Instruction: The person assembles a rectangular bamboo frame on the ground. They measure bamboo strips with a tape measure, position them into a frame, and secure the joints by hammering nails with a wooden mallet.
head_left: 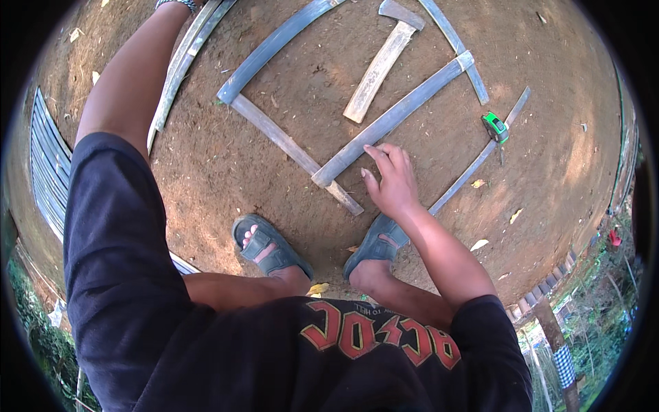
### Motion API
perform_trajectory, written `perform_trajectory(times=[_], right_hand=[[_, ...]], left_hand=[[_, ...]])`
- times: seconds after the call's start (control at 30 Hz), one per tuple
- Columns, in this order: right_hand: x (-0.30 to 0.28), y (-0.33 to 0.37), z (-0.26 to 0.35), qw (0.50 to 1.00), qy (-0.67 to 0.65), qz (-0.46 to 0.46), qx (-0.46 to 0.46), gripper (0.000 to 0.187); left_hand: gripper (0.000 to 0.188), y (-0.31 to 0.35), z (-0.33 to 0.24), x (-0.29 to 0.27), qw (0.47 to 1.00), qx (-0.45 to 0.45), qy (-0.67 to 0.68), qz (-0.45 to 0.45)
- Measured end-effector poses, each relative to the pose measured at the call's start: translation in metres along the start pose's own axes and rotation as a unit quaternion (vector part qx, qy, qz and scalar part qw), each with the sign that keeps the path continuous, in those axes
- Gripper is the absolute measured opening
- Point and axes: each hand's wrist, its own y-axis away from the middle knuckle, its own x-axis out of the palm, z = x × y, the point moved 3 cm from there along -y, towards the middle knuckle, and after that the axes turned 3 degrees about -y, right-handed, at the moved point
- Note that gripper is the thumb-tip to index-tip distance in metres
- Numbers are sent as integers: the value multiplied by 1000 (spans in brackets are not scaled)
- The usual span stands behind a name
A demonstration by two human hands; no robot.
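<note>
My right hand (392, 177) is just beside the near end of a grey bamboo slat (398, 117), its fingers apart and holding nothing. The index fingertip is at the slat's edge; whether it touches, I cannot tell. That slat crosses over a thinner strip (274, 137), whose far end meets another grey slat (274, 44). The slat's other end rests on a narrow strip (453, 34) at the upper right. Between the slats lies an axe (384, 65) with a pale wooden handle. My left arm (130, 96) stretches past the top edge, leaving the hand out of view.
A green tape measure (494, 128) sits by a thin strip (473, 165) on the right. Long split bamboo pieces (180, 69) lie under my left arm, with a bundle of strips (48, 165) farther left. My sandalled feet (268, 247) stand on bare soil. Plants edge the lower corners.
</note>
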Motion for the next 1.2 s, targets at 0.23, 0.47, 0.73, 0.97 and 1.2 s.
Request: perform_trajectory(times=[0.23,0.47,0.73,0.97,1.2], right_hand=[[17,-6,8,986,45,88,-133,43],[-4,-14,-4,956,81,146,-240,41],[-106,-31,-113,971,215,101,-28,43],[-198,-30,-240,946,258,-35,194,67],[-187,-26,-262,959,171,-77,212,56]], left_hand=[[13,113,-12,-47,949,-87,262,-152],[10,265,-53,-7,920,-81,376,80],[11,357,-85,-27,865,-36,386,319],[3,344,-73,-83,773,-141,466,407],[19,327,-15,-212,838,-182,297,420]])
